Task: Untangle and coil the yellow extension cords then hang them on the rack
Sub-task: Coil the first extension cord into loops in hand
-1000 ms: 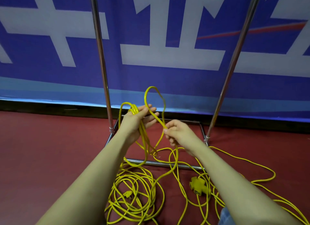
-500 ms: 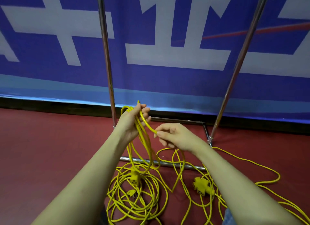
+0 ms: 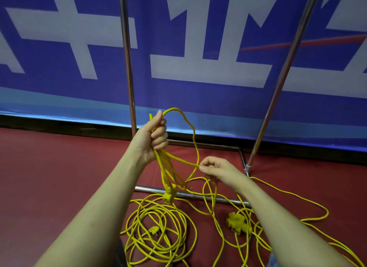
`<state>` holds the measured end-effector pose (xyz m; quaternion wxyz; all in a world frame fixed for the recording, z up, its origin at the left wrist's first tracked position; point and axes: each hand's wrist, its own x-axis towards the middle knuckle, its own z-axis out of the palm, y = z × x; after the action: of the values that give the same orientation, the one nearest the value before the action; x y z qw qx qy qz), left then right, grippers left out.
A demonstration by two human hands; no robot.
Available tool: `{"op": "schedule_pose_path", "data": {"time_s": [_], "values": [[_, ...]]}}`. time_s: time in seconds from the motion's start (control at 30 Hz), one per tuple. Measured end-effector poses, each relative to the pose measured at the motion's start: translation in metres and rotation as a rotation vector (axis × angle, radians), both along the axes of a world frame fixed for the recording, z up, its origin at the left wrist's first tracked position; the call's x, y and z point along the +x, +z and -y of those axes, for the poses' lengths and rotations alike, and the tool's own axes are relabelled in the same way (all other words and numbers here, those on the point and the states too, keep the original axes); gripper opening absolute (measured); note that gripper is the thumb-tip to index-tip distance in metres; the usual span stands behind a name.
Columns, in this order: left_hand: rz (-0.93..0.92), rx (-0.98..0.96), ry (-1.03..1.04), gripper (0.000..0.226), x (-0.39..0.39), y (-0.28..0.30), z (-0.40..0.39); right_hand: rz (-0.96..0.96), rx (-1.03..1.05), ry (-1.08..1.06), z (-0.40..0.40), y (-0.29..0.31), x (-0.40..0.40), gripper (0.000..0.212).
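Observation:
My left hand (image 3: 154, 136) grips a bundle of several loops of yellow extension cord (image 3: 168, 167), raised in front of the metal rack (image 3: 128, 67). A yellow socket end (image 3: 168, 196) dangles from the bundle. One loop arcs over the top of my left hand and runs down to my right hand (image 3: 215, 170), which pinches the cord between thumb and fingers. A loose yellow coil (image 3: 158, 231) with a plug lies on the floor below. More tangled cord with a yellow multi-socket block (image 3: 238, 223) lies to the right.
The rack's two chrome uprights (image 3: 282, 77) rise from a rectangular base frame (image 3: 198, 196) on the red floor (image 3: 49, 177). A blue and white banner (image 3: 198, 67) hangs right behind. Cord trails off to the lower right.
My left hand has closed into a fist round the loops and risen. My right hand has drawn a new length of cord down and to the right, forming another loop.

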<state>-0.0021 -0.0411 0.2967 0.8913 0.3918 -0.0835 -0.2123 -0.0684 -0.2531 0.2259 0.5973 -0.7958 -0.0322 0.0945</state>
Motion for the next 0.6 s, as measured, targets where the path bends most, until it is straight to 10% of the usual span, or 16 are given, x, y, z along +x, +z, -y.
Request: {"op": "schedule_pose_path", "data": {"time_s": [0.27, 0.6], "values": [[-0.047, -0.064, 0.026, 0.024, 0.000, -0.003, -0.005, -0.048, -0.186, 0.265, -0.011, 0.004, -0.001, 0.019], [0.000, -0.030, 0.051, 0.030, 0.002, 0.000, -0.020, -0.040, -0.133, -0.181, -0.008, -0.018, 0.011, 0.021]]}}
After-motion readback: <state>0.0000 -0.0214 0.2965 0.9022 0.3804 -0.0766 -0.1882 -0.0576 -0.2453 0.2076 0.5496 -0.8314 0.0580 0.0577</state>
